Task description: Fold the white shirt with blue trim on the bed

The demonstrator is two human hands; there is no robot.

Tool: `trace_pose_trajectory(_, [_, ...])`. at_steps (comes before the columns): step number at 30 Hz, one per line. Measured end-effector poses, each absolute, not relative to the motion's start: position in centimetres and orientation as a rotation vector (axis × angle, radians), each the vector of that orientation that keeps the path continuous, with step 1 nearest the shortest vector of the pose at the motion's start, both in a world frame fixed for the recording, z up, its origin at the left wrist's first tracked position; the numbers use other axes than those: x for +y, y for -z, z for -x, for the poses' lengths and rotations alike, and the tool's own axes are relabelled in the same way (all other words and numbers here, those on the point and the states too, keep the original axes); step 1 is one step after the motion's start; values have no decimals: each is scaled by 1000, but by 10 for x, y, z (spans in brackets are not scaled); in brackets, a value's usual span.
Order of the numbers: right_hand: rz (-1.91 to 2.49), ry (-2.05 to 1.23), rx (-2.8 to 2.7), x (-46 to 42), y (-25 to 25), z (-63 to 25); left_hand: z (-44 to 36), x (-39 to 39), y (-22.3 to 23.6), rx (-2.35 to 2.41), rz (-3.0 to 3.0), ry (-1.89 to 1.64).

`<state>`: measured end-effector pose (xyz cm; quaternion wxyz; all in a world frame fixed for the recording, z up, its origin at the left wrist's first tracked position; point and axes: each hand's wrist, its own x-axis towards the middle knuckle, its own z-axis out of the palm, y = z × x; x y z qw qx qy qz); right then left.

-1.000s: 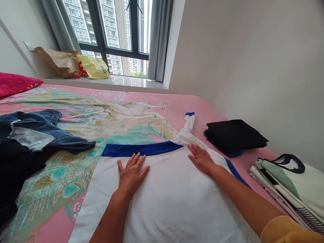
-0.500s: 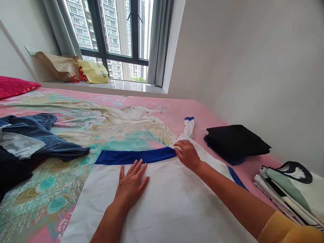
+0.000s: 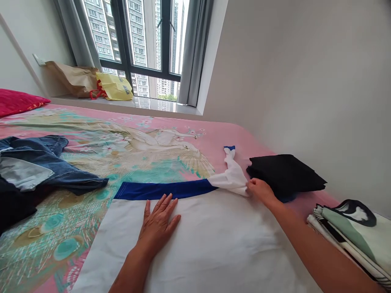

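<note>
A white garment with a blue band along its far edge lies spread on the bed. My left hand rests flat on it just below the band, fingers stretched out. My right hand is closed in a pinch on the white sleeve at the garment's far right corner. The sleeve has a blue cuff and points away from me.
A folded black stack sits right behind my right hand. Folded printed clothes lie at the right edge. Jeans and dark clothes are heaped at left. The pink patterned bedsheet, a red pillow and bags on the windowsill lie beyond.
My right hand slid from the garment's top edge out to the right and took hold of the sleeve, pulling it sideways. The left hand stayed flat in place.
</note>
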<state>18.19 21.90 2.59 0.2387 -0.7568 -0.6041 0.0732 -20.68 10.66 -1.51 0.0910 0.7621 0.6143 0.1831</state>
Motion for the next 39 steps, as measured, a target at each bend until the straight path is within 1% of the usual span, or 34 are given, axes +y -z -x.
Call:
trace_pose_trajectory(2, [2157, -132, -1662, 217, -27, -196, 206, 107, 16, 1833, -2264, -538])
trace_pose_trajectory(5, [1997, 6, -1677, 246, -45, -181, 207, 108, 18, 1836, -2274, -534])
trace_pose_trajectory(8, [1911, -83, -1741, 288, -58, -144, 208, 108, 21, 1830, -2285, -553])
trace_pose_trajectory(13, [1971, -308, -1710, 320, -48, -111, 211, 109, 23, 1806, -2282, -553])
trace_pose_trajectory(16, [1875, -339, -1667, 312, -52, -115, 211, 109, 22, 1800, -2281, -561])
trace_pose_trajectory(19, [1717, -479, -1614, 289, -62, -133, 210, 109, 22, 1801, -2275, -582])
trace_pose_trajectory(21, [1772, -538, -1687, 272, -66, -147, 210, 108, 21, 1795, -2278, -598])
trace_pose_trajectory(23, [1910, -451, -1801, 259, -68, -157, 210, 108, 21, 1787, -2283, -609])
trace_pose_trajectory(25, [1941, -298, -1861, 254, -72, -154, 210, 108, 21, 1787, -2283, -615])
trace_pose_trajectory(30, [1891, -194, -2059, 274, -77, -100, 210, 109, 21, 1792, -2278, -608])
trace_pose_trajectory(33, [1995, -248, -2126, 285, -65, -75, 210, 109, 22, 1785, -2272, -613])
trace_pose_trajectory(36, [2014, -278, -2076, 280, -62, -74, 211, 109, 22, 1770, -2269, -635])
trace_pose_trajectory(38, [1872, -394, -1922, 261, -75, -83, 211, 109, 23, 1760, -2272, -644])
trace_pose_trajectory(39, [1748, -522, -1814, 247, -85, -88, 211, 109, 23, 1758, -2272, -647])
